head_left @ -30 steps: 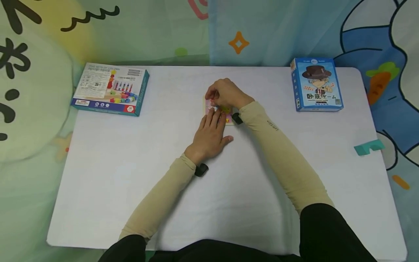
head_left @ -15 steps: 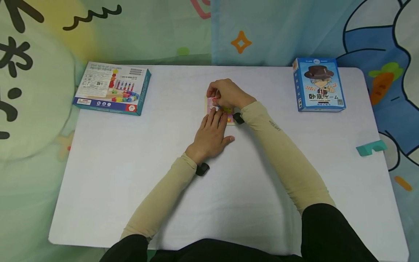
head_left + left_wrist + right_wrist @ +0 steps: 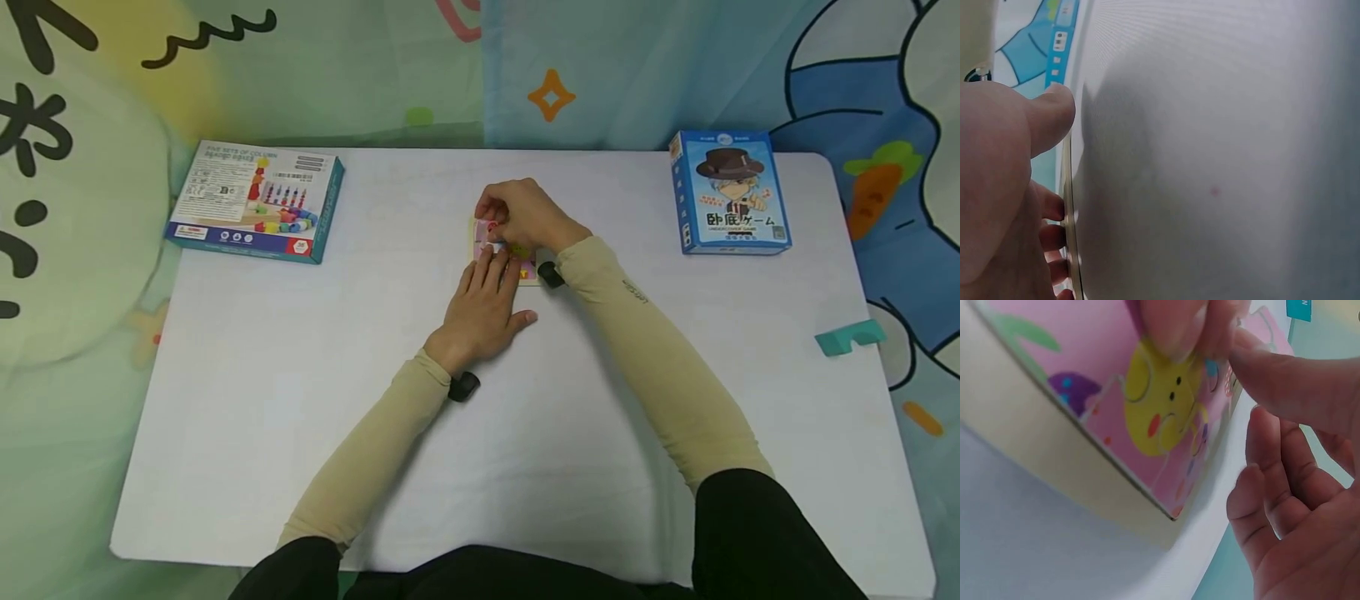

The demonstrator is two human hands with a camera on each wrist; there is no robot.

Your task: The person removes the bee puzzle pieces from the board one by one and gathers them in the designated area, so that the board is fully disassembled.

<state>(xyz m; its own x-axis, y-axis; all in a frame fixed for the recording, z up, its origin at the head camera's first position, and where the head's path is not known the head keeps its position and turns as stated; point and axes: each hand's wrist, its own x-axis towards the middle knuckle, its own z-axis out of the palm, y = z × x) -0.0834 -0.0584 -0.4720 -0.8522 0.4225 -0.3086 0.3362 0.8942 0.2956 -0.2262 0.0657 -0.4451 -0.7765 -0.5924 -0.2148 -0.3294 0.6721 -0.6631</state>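
A small pink jigsaw puzzle [image 3: 1110, 425] with a yellow chick lies in a pale frame at the table's far middle; the hands cover much of it. My left hand [image 3: 482, 312] rests on its near part with fingers straight and thumb spread. In the left wrist view the left fingertips [image 3: 1054, 237] press at the frame's edge. My right hand [image 3: 528, 215] arches over the puzzle's far left corner, thumb and forefinger pinching a pink jigsaw piece [image 3: 1266, 328] there. The other right-hand fingers [image 3: 1266, 481] are loosely bent beside the puzzle.
A flat toy box [image 3: 251, 200] lies at the back left of the white table [image 3: 300, 350]. At the back right is a blue game box [image 3: 731, 192]. A green notched block [image 3: 850, 337] sits by the right edge. A patterned cloth hangs behind.
The right forearm and wrist have shifted slightly to the right while the fingertips stay at the puzzle's far corner. The left hand keeps its place on the puzzle.
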